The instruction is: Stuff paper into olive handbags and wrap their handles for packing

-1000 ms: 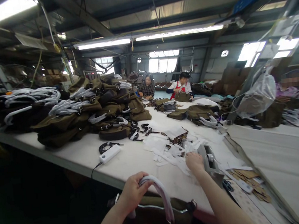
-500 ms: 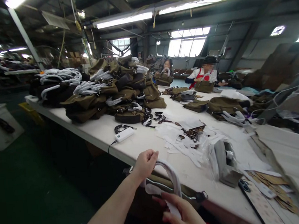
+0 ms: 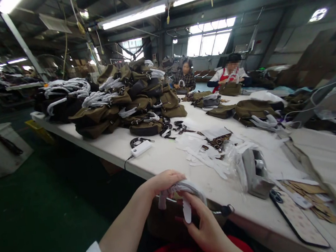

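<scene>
1. Two hands are meeting at the near table edge, low in the head view: the left hand [image 3: 165, 180] is coming in from the left and the right hand [image 3: 201, 225] is rising from below.
2. Both are gripping the white-wrapped handle [image 3: 192, 188] of an olive bag [image 3: 168, 221] hanging just below the table [image 3: 171, 157] rim, in front of the person's lap.
3. Left fingers are curling down together over the handle's left end, clamped on the wrapping.
4. Right thumb and fingers are pinching a loose white strip [image 3: 187, 214] dangling under the arch, a little right of the left hand.
5. Handle's long axis is running left to right, arching upward, so the strip is lying directly between the two hands, with the right hand nearer its free end.
6. Beyond them, a tape dispenser [image 3: 254, 173] and a phone [image 3: 298, 218] are sitting well apart to the right.
</scene>
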Available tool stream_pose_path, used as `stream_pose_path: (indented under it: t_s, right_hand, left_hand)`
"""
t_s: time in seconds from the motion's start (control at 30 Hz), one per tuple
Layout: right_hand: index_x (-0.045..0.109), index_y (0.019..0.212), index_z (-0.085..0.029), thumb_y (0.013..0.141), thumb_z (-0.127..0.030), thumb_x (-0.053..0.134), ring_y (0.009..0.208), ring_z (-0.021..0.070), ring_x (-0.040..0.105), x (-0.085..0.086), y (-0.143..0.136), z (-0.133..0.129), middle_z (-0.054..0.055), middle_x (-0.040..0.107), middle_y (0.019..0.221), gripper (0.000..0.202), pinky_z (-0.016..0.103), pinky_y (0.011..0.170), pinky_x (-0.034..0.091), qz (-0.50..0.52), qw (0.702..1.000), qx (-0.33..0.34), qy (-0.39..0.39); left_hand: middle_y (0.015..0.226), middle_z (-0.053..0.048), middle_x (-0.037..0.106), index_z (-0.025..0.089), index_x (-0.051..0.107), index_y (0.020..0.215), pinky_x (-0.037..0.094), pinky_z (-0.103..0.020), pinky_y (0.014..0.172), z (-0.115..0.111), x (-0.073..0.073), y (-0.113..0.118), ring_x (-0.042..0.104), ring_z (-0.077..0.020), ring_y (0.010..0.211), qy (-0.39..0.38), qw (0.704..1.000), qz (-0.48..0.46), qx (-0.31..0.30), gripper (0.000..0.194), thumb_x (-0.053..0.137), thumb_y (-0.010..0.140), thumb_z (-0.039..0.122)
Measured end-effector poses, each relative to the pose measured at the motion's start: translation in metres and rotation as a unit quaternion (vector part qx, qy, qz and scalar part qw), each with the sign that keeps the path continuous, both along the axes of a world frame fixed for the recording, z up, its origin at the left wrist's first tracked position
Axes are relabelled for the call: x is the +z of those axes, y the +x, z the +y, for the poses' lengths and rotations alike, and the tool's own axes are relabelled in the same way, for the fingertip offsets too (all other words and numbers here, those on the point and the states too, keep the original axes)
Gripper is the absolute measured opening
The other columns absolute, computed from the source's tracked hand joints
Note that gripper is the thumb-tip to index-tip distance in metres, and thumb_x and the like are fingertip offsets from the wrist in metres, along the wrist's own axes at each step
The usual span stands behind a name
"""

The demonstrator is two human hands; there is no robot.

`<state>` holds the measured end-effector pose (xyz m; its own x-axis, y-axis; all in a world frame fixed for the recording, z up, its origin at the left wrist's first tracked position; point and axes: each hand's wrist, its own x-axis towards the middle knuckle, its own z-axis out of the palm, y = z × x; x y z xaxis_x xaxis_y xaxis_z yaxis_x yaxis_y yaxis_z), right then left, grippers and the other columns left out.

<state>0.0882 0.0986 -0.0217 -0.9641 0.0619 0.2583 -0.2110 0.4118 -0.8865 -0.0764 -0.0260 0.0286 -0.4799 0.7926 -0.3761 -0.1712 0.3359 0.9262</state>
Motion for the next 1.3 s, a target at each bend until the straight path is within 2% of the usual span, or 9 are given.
stream_pose_path:
  t_s: [0.1, 0.27, 0.4, 0.5, 0.6, 0.77, 0.97, 1.13, 1.3]
  right_hand:
    - [0.05, 0.136, -0.021, 0.076, -0.006, 0.049, 0.125, 0.0255, 0.054, 0.007, 0.002, 0.005, 0.011, 0.058, 0.134, 0.062, 0.045, 0.106, 0.044, 0.018, 0.998, -0.004, 0.068]
    - [0.063, 0.122, -0.022, 0.082, -0.008, 0.044, 0.094, 0.0215, 0.068, 0.029, 0.008, 0.017, 0.008, 0.072, 0.106, 0.047, 0.031, 0.08, 0.054, 0.096, 0.965, -0.017, 0.245]
    - [0.068, 0.112, -0.024, 0.092, -0.022, 0.046, 0.066, 0.0178, 0.063, 0.048, -0.002, 0.027, 0.005, 0.068, 0.076, 0.03, 0.026, 0.06, 0.045, 0.123, 0.937, -0.089, 0.316]
    - [0.07, 0.09, -0.021, 0.095, -0.035, 0.045, 0.066, 0.0174, 0.059, 0.056, -0.019, 0.033, 0.005, 0.064, 0.072, 0.029, 0.026, 0.06, 0.041, 0.076, 0.961, -0.122, 0.237]
    - [0.064, 0.075, -0.018, 0.089, -0.046, 0.055, 0.057, 0.0142, 0.052, 0.056, -0.033, 0.035, 0.001, 0.059, 0.062, 0.033, 0.024, 0.054, 0.039, -0.006, 0.989, -0.13, 0.067]
    - [0.06, 0.073, -0.018, 0.079, -0.057, 0.063, 0.049, 0.0112, 0.043, 0.05, -0.039, 0.032, -0.003, 0.049, 0.055, 0.04, 0.023, 0.045, 0.033, -0.085, 0.98, -0.134, -0.117]
    - [0.059, 0.071, -0.018, 0.079, -0.059, 0.062, 0.052, 0.0124, 0.044, 0.05, -0.038, 0.029, -0.002, 0.05, 0.056, 0.042, 0.023, 0.048, 0.036, -0.061, 0.977, -0.162, -0.127]
    - [0.058, 0.07, -0.018, 0.076, -0.06, 0.064, 0.047, 0.0111, 0.043, 0.048, -0.04, 0.029, -0.003, 0.05, 0.053, 0.043, 0.023, 0.044, 0.035, -0.073, 0.975, -0.15, -0.143]
    - [0.05, 0.079, -0.021, 0.076, -0.061, 0.064, 0.039, 0.0076, 0.035, 0.05, -0.046, 0.027, -0.008, 0.043, 0.051, 0.042, 0.02, 0.038, 0.027, -0.086, 0.959, -0.125, -0.237]
  left_hand:
    - [0.076, -0.001, 0.064, 0.015, 0.064, 0.11, 0.042, -0.017, 0.049, 0.005, 0.005, 0.0, 0.054, -0.0074, 0.053, 0.069, 0.996, -0.044, 0.024, 0.051, 0.072, 0.071, 0.047]
    - [0.068, -0.002, 0.064, 0.009, 0.068, 0.089, 0.039, -0.017, 0.053, 0.013, 0.004, 0.014, 0.054, -0.0073, 0.056, 0.115, 0.989, -0.026, 0.087, 0.04, 0.08, 0.063, 0.038]
    - [0.064, -0.002, 0.063, 0.01, 0.066, 0.08, 0.039, -0.019, 0.053, 0.018, 0.001, 0.032, 0.052, -0.0079, 0.054, 0.144, 0.975, 0.059, 0.159, 0.032, 0.074, 0.071, 0.04]
    - [0.07, -0.001, 0.067, 0.011, 0.063, 0.107, 0.043, -0.02, 0.058, 0.019, 0.001, 0.042, 0.056, -0.0099, 0.06, 0.154, 0.958, 0.131, 0.205, 0.036, 0.069, 0.076, 0.029]
    - [0.073, 0.0, 0.069, 0.013, 0.051, 0.131, 0.046, -0.021, 0.06, 0.018, 0.004, 0.045, 0.059, -0.0121, 0.063, 0.133, 0.96, 0.163, 0.185, 0.057, 0.065, 0.076, 0.02]
    - [0.079, -0.004, 0.07, 0.011, 0.072, 0.088, 0.046, -0.022, 0.066, 0.014, 0.011, 0.046, 0.061, -0.0141, 0.07, 0.148, 0.963, 0.188, 0.126, 0.022, 0.053, 0.08, 0.018]
    - [0.064, 0.001, 0.058, 0.013, 0.066, 0.073, 0.036, -0.021, 0.057, 0.009, 0.021, 0.049, 0.049, -0.0108, 0.061, 0.112, 0.945, 0.297, 0.083, 0.023, 0.049, 0.084, 0.024]
    - [0.061, 0.002, 0.051, 0.014, 0.059, 0.067, 0.033, -0.021, 0.056, 0.006, 0.02, 0.048, 0.044, -0.0104, 0.06, 0.108, 0.939, 0.315, 0.085, 0.026, 0.049, 0.086, 0.03]
    - [0.054, 0.004, 0.04, 0.015, 0.052, 0.058, 0.028, -0.022, 0.051, 0.01, 0.015, 0.047, 0.035, -0.0089, 0.054, 0.085, 0.94, 0.311, 0.111, 0.041, 0.051, 0.087, 0.044]
